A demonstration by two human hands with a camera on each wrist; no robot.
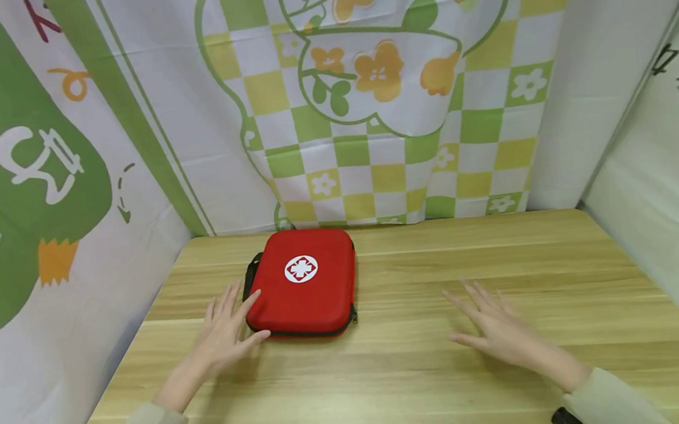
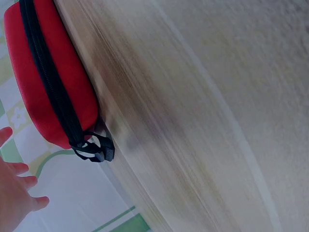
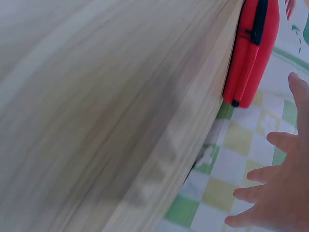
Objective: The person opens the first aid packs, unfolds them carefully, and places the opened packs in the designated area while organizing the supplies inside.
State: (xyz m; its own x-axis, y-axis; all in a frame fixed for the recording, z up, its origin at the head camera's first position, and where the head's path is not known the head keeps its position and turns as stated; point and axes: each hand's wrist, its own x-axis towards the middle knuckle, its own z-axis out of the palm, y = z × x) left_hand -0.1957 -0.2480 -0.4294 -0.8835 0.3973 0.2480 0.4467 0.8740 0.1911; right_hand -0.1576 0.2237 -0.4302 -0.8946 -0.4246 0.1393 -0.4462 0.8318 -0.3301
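Note:
A red zippered first-aid case (image 1: 317,301) with a white cross emblem lies closed on the wooden table, left of the middle. My left hand (image 1: 224,333) is at its left front corner, fingers spread, two of them overlapping the case's edge in the head view. In the left wrist view the case (image 2: 53,77) shows its black zipper and a dark strap with a buckle (image 2: 99,147), apart from the fingertips. Well to the right of the case, my right hand (image 1: 498,329) hovers over the table with fingers spread, holding nothing. The right wrist view shows that hand (image 3: 285,183) and the case's side (image 3: 251,58).
The wooden table (image 1: 421,380) ends at a hanging cloth (image 1: 371,162) with a green and yellow check pattern. Printed white cloths stand along the left (image 1: 78,275) and right (image 1: 671,196) sides. Dark wrist straps (image 1: 566,420) show at both sleeves.

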